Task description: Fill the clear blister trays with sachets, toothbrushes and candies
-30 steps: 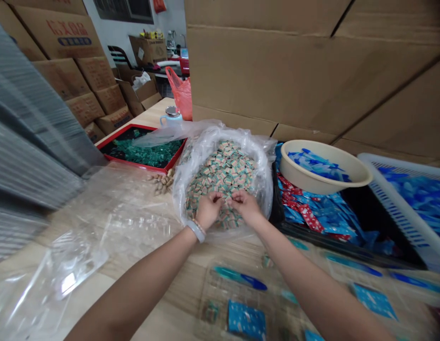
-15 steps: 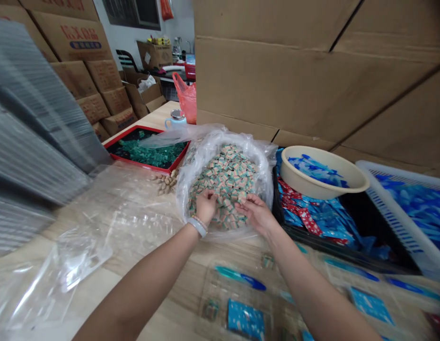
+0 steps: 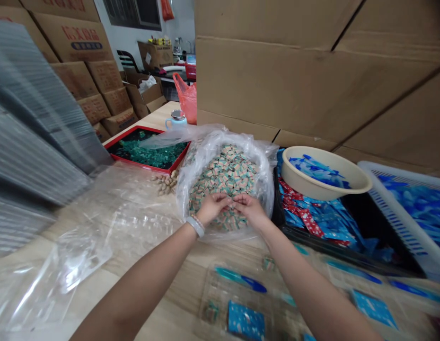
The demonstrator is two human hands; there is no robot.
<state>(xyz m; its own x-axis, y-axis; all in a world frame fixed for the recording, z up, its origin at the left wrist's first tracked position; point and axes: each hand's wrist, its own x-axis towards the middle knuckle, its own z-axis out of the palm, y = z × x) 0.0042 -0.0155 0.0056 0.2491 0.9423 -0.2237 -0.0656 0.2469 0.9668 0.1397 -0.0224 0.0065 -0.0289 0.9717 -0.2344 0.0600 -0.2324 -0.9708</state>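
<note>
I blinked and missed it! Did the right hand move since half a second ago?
Yes. The right hand slid left across the bag of small wrapped candies, away from the cream bowl, meeting the left hand.

Both arms reach far out in front. The left hand (image 3: 211, 207) and right hand (image 3: 251, 209) sit side by side, palms down. Their bent fingertips meet in the middle.

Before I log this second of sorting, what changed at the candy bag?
The right hand, open and apart half a second ago, has moved left and closed fingertip to fingertip with the left hand over the small wrapped candies. What they pinch is unclear. Plastic bag, cream bowl and red tray stayed put.
</note>
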